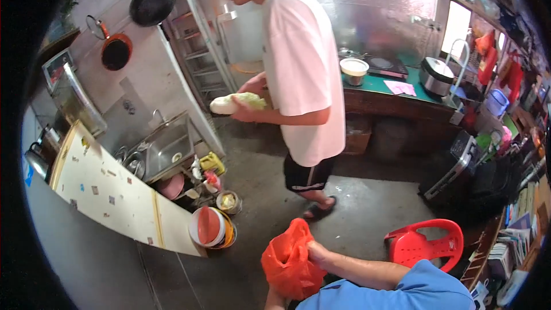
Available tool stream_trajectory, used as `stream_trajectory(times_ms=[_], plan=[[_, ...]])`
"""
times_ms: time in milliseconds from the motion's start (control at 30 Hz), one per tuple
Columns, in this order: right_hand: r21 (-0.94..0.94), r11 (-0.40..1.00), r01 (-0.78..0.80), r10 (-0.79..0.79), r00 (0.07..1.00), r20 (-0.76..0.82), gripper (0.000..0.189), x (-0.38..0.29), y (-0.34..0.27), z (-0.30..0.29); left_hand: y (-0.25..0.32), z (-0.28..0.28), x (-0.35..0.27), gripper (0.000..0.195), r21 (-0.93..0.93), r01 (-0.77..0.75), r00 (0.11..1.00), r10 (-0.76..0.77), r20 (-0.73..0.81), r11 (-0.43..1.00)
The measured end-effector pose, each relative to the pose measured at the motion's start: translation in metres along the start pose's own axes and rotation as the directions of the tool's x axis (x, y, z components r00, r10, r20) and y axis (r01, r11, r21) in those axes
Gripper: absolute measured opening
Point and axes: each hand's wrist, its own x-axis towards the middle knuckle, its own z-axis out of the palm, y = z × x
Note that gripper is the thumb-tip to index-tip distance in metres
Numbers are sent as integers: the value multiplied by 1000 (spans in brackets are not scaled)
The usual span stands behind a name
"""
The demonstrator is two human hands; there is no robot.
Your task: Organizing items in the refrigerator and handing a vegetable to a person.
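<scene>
A red plastic bag (292,262) hangs in front of me at the bottom of the head view, its top bunched up. My right hand (317,253) is closed on the bag's right side near the top. Of my left hand (274,296), only the wrist area shows at the bag's lower left; its fingers are hidden by the bag. What the bag holds cannot be seen. Ahead stands another person in a white T-shirt (305,51), holding a napa cabbage (232,103) in both hands.
A red plastic chair (413,247) stands at my right. At left are a steel sink (172,148), a pale panel with stickers (116,189) and stacked buckets (211,228). A green-topped counter (415,82) carries a rice cooker (435,75) and an induction cooker (387,66).
</scene>
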Motion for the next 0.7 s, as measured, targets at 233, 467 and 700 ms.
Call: stream_trajectory(times_ms=[233, 467, 700], plan=[[-413, 903, 116, -221, 951, -216, 34, -35, -53, -4, -21, -21, 68, 38, 27, 278, 953, -280, 118, 960], [-411, 853, 322, -464, 829, -313, 39, -36, -106, -148, -75, -11, 152, 41, 160, 470, 851, -494, 181, 868], [-468, 768, 437, -637, 597, -487, 43, -63, -203, -280, -94, 124, 252, 45, 194, 415, 886, -443, 133, 889]])
